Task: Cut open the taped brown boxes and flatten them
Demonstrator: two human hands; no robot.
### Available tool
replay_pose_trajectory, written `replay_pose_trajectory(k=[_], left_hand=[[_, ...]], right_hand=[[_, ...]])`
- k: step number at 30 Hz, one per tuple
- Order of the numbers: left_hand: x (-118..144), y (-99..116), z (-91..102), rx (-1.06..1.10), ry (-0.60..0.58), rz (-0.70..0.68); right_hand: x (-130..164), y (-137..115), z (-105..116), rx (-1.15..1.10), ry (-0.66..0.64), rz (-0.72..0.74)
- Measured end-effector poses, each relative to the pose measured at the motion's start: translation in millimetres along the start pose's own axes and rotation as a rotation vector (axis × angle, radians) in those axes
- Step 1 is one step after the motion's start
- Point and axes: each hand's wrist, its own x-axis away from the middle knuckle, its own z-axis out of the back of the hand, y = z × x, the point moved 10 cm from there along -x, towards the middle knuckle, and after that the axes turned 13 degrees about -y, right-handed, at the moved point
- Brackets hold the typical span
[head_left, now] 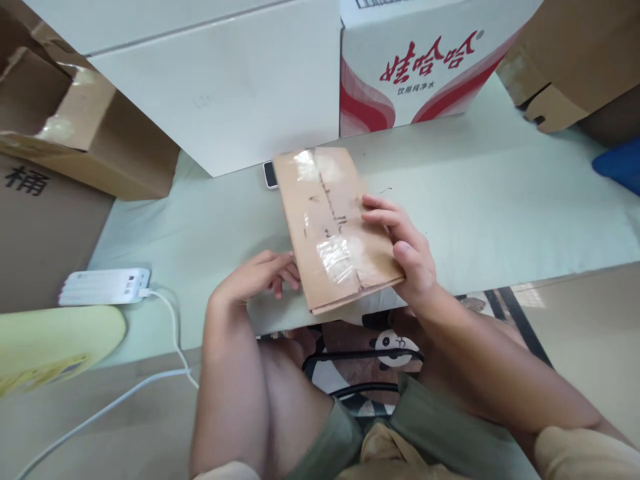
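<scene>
A flattened brown cardboard box [330,227], with clear tape patches along its seam, lies tilted over the near edge of a pale green table [500,200]. My right hand [403,250] grips its right edge, fingers on top and thumb at the near corner. My left hand [263,277] touches its left edge with curled fingers. A phone [269,175] peeks out from under the box's far left corner.
A large white box [225,87] and a white carton with red print [420,60] stand at the back. Brown cartons sit at the left [75,127] and top right [575,60]. A white power strip [105,287] with its cable lies near the left; a blue object [620,165] is at the right edge.
</scene>
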Motion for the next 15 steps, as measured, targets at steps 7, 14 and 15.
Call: replay_pose_trajectory(k=[7, 14, 15], left_hand=[[16, 48, 43.0, -0.001, 0.483, -0.41], [8, 67, 2.0, -0.17, 0.285, -0.54], [7, 65, 1.2, -0.153, 0.274, -0.557]], right_hand=[[-4, 2, -12, -0.01, -0.096, 0.002], [-4, 2, -14, 0.009, -0.149, -0.014], [-5, 7, -9, 0.03, -0.125, -0.054]])
